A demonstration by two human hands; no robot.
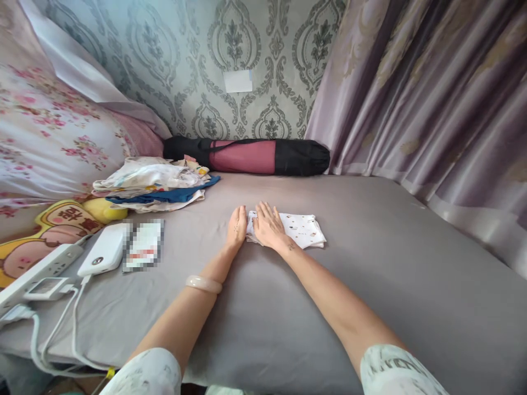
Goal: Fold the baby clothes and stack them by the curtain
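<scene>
A small white garment (302, 229) with dark and tan prints lies folded in a flat rectangle on the grey bed sheet (370, 263). My right hand (268, 225) rests flat on its left part, fingers stretched out and palm down. On edge at the garment's left end stands my left hand (237, 226), its fingers straight and its palm turned toward the cloth. Neither hand grips anything. A pale bangle (203, 284) circles my left wrist. Part of the garment is hidden under my right hand.
A pile of clothes (152, 184) lies at the back left. Behind it a black and pink bag (242, 156) runs along the wall. At the left are a white power bank (105, 249), a power strip (45, 271), cables and a yellow cushion (61, 225). Curtains (411, 99) hang right.
</scene>
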